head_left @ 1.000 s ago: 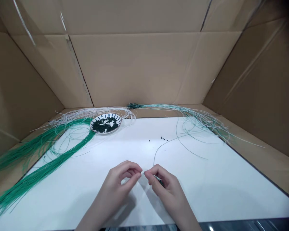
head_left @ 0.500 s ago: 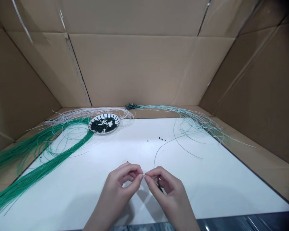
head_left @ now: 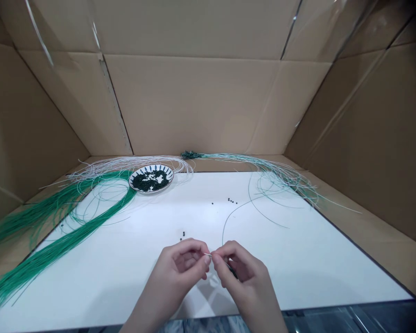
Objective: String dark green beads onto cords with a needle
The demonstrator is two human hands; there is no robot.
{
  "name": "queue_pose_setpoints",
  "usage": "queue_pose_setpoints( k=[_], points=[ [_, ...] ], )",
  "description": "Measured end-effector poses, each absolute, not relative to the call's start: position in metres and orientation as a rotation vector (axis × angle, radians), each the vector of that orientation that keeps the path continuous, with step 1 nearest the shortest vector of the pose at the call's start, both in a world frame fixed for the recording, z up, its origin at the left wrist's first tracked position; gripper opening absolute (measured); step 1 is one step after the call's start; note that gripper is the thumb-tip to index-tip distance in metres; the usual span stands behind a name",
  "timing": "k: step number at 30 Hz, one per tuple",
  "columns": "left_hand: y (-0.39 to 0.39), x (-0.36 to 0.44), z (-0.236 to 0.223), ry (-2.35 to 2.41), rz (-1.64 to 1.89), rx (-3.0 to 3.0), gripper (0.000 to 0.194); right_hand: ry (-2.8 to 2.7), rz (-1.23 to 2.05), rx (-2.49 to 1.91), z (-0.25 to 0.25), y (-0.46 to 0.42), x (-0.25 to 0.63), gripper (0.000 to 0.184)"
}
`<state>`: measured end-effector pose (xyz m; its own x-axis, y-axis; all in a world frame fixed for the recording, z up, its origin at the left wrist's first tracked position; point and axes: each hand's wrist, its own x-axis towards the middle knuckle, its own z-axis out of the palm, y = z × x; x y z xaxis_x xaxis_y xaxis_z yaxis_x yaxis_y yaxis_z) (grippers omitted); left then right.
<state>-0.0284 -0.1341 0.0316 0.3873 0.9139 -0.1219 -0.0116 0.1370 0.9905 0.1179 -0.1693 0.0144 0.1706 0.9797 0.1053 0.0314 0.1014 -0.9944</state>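
Note:
My left hand (head_left: pixel 182 268) and my right hand (head_left: pixel 244 273) meet low in the middle, above the white board. Between their fingertips shows a short piece of thin whitish cord (head_left: pixel 207 254), pinched at either side by thumb and forefinger. Below my right forefinger some dark beads (head_left: pixel 233 272) show, partly hidden by the hand. A thin green cord (head_left: pixel 223 233) curves up from behind my right hand across the board. A few loose black beads (head_left: pixel 183 234) lie just beyond my left hand.
A patterned plate (head_left: pixel 171 174) of dark beads stands at back left, beside green cords (head_left: pixel 86 231) and white cords (head_left: pixel 125 163). More beads (head_left: pixel 230 200) lie mid-board. A beaded cord bundle (head_left: pixel 190 155) stretches along the back. Cardboard walls (head_left: pixel 194 101) enclose the white board (head_left: pixel 315 259).
My hands have shifted slightly right and down in view, the left turning a little, with the cord still pinched between them. More of the loose beads beyond my left hand now shows.

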Motion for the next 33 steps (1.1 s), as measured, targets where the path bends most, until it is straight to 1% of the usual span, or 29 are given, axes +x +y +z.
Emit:
queue_pose_setpoints(
  k=[7, 12, 20, 27, 33],
  points=[
    [-0.136, -0.03, 0.029, 0.928, 0.859, 1.191, 0.013, -1.114, 0.982, -1.236, 0.021, -0.172, 0.113, 0.018],
    [-0.142, -0.033, 0.028, 0.905, 0.961, 1.029, 0.014, -1.082, 1.015, -1.188, 0.025, -0.178, 0.11, 0.014],
    [-0.144, -0.039, 0.028, 0.935, 0.969, 1.007, 0.023, -1.135, 0.813, -1.19, 0.029, -0.18, 0.102, 0.012],
    [-0.145, -0.034, 0.033, 0.928, 1.035, 0.973, 0.024, -1.131, 0.754, -1.18, 0.03, -0.18, 0.099, 0.013],
    [-0.146, -0.035, 0.035, 0.983, 1.07, 1.028, 0.02, -1.14, 0.739, -1.209, 0.029, -0.18, 0.099, 0.012]
  ],
)
